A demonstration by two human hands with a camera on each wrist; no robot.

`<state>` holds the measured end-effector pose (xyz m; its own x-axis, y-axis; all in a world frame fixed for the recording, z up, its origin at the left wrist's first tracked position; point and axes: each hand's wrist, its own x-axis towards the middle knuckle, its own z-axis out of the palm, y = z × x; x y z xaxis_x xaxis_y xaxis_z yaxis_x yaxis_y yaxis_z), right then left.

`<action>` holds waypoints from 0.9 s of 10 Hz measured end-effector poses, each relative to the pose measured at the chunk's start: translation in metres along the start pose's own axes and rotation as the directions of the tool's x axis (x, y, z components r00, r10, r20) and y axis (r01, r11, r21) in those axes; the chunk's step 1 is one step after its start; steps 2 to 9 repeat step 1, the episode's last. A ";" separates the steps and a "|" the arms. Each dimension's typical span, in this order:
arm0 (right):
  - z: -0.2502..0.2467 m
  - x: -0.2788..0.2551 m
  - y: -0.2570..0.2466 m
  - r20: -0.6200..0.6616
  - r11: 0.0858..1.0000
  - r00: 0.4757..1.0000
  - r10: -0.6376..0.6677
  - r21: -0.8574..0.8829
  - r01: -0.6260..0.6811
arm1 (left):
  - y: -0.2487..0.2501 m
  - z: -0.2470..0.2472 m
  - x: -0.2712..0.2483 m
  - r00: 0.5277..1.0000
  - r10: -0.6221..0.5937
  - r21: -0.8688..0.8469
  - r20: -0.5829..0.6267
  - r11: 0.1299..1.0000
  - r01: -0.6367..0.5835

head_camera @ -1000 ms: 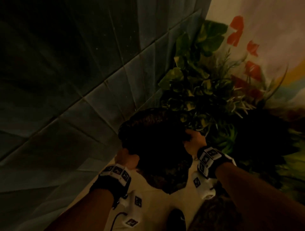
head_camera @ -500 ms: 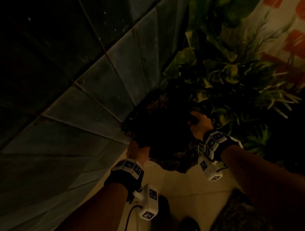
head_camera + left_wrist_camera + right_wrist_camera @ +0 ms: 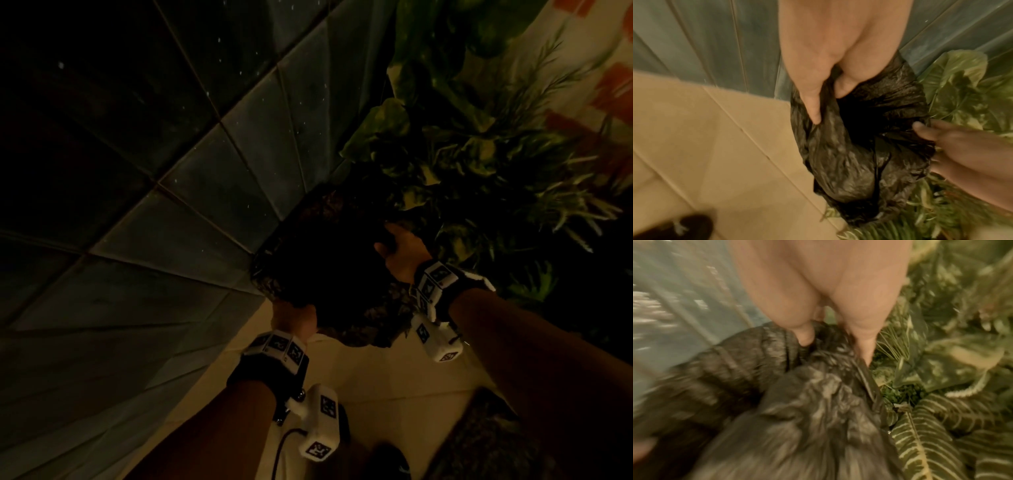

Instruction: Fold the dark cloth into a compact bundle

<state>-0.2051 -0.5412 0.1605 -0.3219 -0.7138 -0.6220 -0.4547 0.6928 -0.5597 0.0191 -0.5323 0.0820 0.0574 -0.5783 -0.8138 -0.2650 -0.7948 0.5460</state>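
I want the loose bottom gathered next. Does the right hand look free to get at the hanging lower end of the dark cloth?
Probably not yet: the right hand grips the dark cloth's upper edge, as does the left hand; it must let go first.

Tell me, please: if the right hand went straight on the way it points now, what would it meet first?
Most likely the plant. The right hand pinches the far edge of the dark cloth and points away from the person, toward the leaves just beyond it. Depth is unclear in this dim view, so the gap cannot be judged.
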 end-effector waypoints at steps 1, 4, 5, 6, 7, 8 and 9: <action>-0.003 -0.017 0.003 -0.105 0.993 0.994 -0.039 -0.118 0.027 | 0.008 -0.011 -0.010 0.998 -0.060 0.033 -0.014 0.998 0.060; -0.003 -0.017 0.003 -0.105 0.993 0.994 -0.039 -0.118 0.027 | 0.008 -0.011 -0.010 0.998 -0.060 0.033 -0.014 0.998 0.060; -0.003 -0.017 0.003 -0.105 0.993 0.994 -0.039 -0.118 0.027 | 0.008 -0.011 -0.010 0.998 -0.060 0.033 -0.014 0.998 0.060; -0.003 -0.017 0.003 -0.105 0.993 0.994 -0.039 -0.118 0.027 | 0.008 -0.011 -0.010 0.998 -0.060 0.033 -0.014 0.998 0.060; -0.003 -0.017 0.003 -0.105 0.993 0.994 -0.039 -0.118 0.027 | 0.008 -0.011 -0.010 0.998 -0.060 0.033 -0.014 0.998 0.060; -0.003 -0.017 0.003 -0.105 0.993 0.994 -0.039 -0.118 0.027 | 0.008 -0.011 -0.010 0.998 -0.060 0.033 -0.014 0.998 0.060; -0.003 -0.017 0.003 -0.105 0.993 0.994 -0.039 -0.118 0.027 | 0.008 -0.011 -0.010 0.998 -0.060 0.033 -0.014 0.998 0.060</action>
